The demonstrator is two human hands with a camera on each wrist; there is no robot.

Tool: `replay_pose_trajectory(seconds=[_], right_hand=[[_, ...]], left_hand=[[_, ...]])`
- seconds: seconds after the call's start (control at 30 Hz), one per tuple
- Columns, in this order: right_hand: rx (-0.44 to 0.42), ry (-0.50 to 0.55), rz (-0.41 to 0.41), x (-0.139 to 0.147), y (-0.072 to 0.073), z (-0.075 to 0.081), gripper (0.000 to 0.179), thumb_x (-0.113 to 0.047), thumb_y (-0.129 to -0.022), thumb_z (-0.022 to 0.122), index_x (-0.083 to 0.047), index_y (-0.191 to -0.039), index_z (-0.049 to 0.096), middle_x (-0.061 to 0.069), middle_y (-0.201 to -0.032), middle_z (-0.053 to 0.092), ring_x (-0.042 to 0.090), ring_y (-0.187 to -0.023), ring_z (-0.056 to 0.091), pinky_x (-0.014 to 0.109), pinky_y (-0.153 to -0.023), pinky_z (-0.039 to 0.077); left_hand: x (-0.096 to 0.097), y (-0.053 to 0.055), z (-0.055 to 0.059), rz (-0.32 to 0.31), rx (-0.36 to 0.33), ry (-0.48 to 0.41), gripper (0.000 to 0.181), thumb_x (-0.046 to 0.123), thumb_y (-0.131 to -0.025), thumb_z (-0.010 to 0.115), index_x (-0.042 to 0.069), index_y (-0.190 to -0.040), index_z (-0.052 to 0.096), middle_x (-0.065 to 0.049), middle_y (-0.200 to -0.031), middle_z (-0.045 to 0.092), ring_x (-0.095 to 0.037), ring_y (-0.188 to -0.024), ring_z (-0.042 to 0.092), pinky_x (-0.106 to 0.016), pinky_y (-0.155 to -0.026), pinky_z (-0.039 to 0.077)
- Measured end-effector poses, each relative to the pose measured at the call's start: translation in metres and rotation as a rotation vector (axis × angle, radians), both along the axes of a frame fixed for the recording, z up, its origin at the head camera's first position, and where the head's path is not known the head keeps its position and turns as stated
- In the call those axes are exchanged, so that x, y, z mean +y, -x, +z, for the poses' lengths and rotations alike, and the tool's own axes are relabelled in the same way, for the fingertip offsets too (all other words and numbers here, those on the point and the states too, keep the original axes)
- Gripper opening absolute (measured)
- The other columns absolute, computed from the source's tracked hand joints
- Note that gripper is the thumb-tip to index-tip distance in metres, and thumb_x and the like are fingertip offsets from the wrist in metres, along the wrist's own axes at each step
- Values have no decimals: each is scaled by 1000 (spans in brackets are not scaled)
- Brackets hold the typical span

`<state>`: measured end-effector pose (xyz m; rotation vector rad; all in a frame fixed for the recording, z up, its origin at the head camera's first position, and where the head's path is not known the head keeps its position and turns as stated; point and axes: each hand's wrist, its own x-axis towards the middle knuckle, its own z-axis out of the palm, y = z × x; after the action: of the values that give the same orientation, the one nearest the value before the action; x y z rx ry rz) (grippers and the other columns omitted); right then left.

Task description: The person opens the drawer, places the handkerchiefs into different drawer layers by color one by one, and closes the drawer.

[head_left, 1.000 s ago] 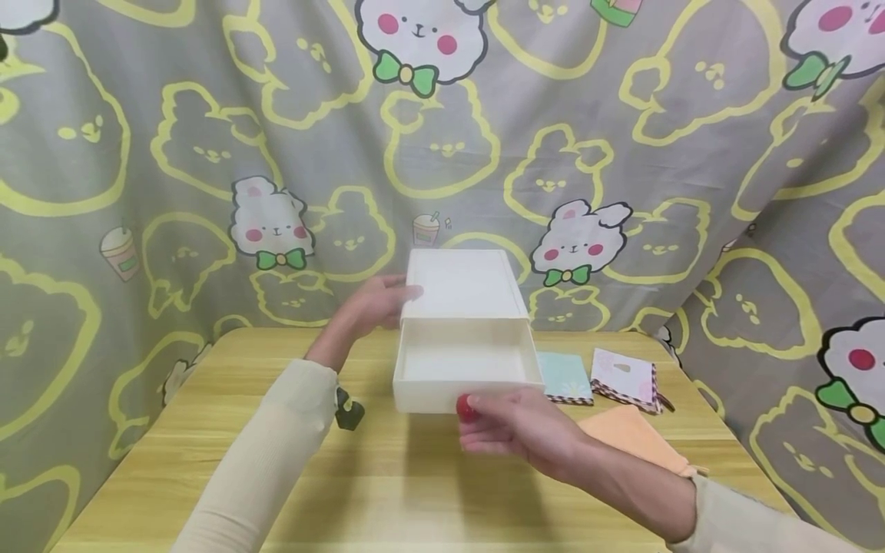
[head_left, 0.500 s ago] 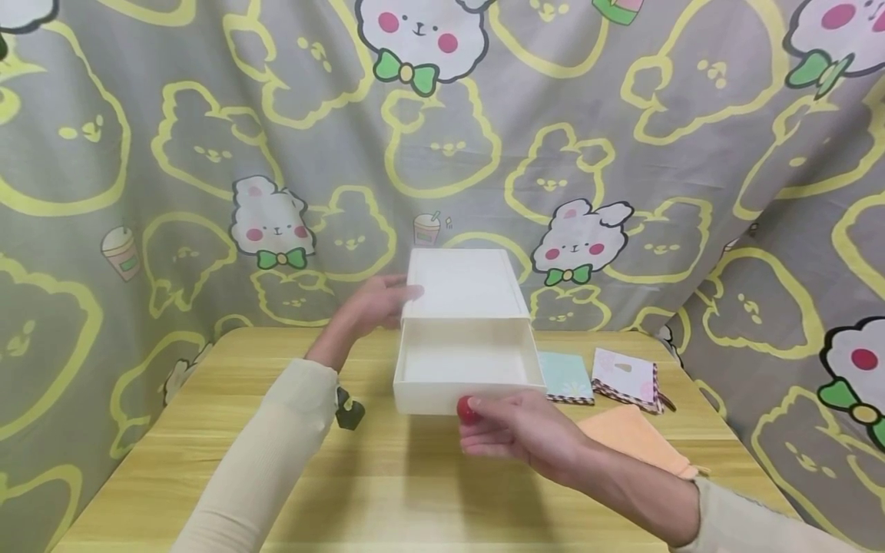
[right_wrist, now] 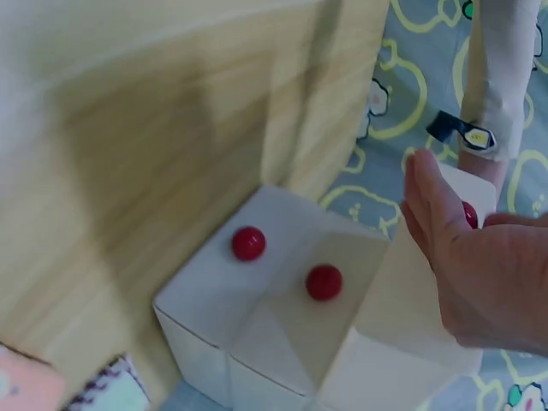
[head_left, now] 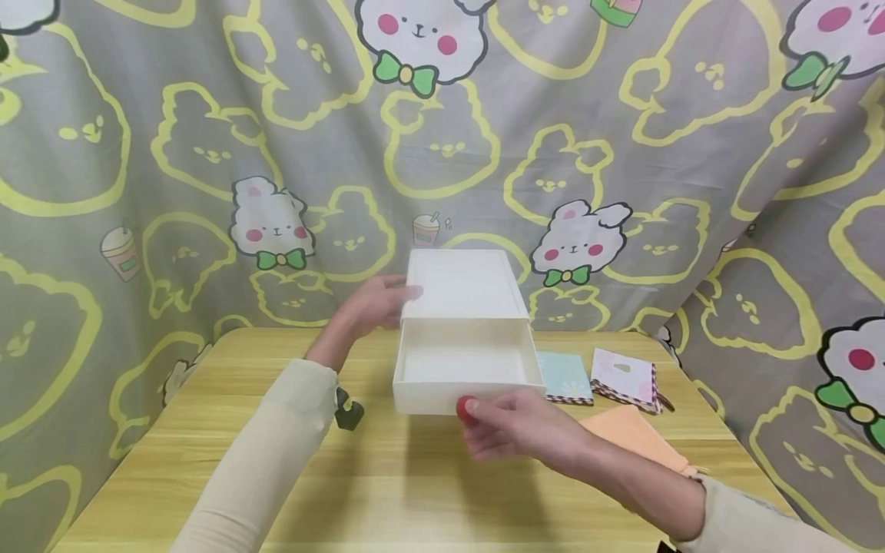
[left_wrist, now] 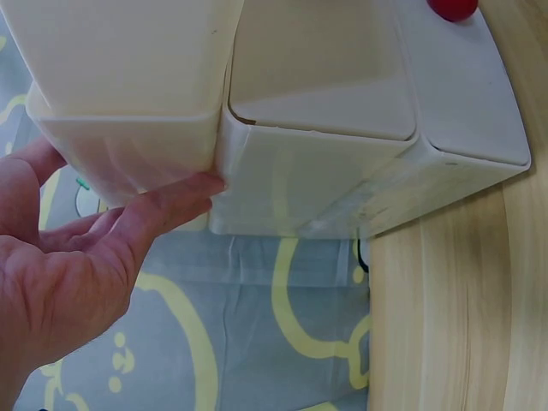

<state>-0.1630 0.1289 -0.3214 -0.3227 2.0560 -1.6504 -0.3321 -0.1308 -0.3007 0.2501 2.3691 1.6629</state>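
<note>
A white drawer cabinet [head_left: 462, 283] stands at the middle of the table, its top drawer [head_left: 430, 398] pulled out toward me. My left hand [head_left: 373, 304] rests on the cabinet's left side near the top, thumb at the upper edge. In the left wrist view its fingers [left_wrist: 175, 201] lie fairly straight against the side wall. On the drawer's front, my right hand [head_left: 535, 426] pinches the round red knob [head_left: 464, 412], the thumb over it and the fingers below. Two lower red knobs [right_wrist: 248, 244] show on closed drawers in the right wrist view.
Right of the cabinet lie a folded pale blue cloth [head_left: 567, 376], a white-and-pink cloth [head_left: 624, 376] with a checked edge, and an orange cloth [head_left: 636, 436]. A patterned curtain [head_left: 332, 153] hangs behind the wooden table [head_left: 373, 491]. A black strap [head_left: 349, 411] hangs by the left cuff.
The right hand's lower fingers have shifted slightly down and away from the knob, while the thumb stays on it. Drawer, cabinet and left hand look unchanged.
</note>
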Motion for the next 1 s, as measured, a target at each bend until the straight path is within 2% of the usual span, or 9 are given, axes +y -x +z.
replay_pose_trajectory(seconds=[0.13,0.27,0.47,0.7,0.83,1.0], right_hand=[[35,-132,108,5,4,14,50,-40,-104,57,7,-120,67,16,-104,75,26,-90,75,42,-84,65],[30,-228,188,12,6,31,51,-41,-104,55,2,-127,66,18,-110,74,27,-92,74,41,-83,65],[101,-301,233,24,11,53,43,-39,-104,56,-1,-113,74,12,-104,76,24,-88,74,37,-81,65],[216,-280,191,41,18,75,40,-35,-104,58,0,-122,68,16,-104,74,27,-92,73,35,-85,63],[280,-216,96,51,26,77,41,-31,-104,58,2,-129,64,19,-105,73,33,-97,73,36,-88,63],[252,-58,-33,65,38,76,49,-31,-103,59,6,-136,56,18,-116,71,32,-106,71,35,-94,61]], left_hand=[[0,-1,0,-1,-4,-6,71,38,-99,65,11,-158,35,-16,-142,60,-37,-129,59,-49,-106,53],[0,-1,0,-5,-5,-8,73,38,-99,65,10,-159,33,-17,-143,59,-38,-130,59,-48,-106,54],[-1,-2,0,-4,3,3,73,38,-99,65,11,-159,33,-16,-143,59,-37,-128,60,-48,-105,54],[0,-1,0,-3,1,-11,73,37,-99,65,11,-159,33,-17,-143,59,-37,-128,60,-48,-105,54],[0,-2,-1,-2,1,-12,73,37,-99,65,11,-159,33,-17,-143,59,-37,-128,60,-48,-106,54],[0,-1,-2,-7,-2,-13,73,38,-99,65,12,-159,33,-16,-143,59,-38,-129,59,-48,-106,53]])
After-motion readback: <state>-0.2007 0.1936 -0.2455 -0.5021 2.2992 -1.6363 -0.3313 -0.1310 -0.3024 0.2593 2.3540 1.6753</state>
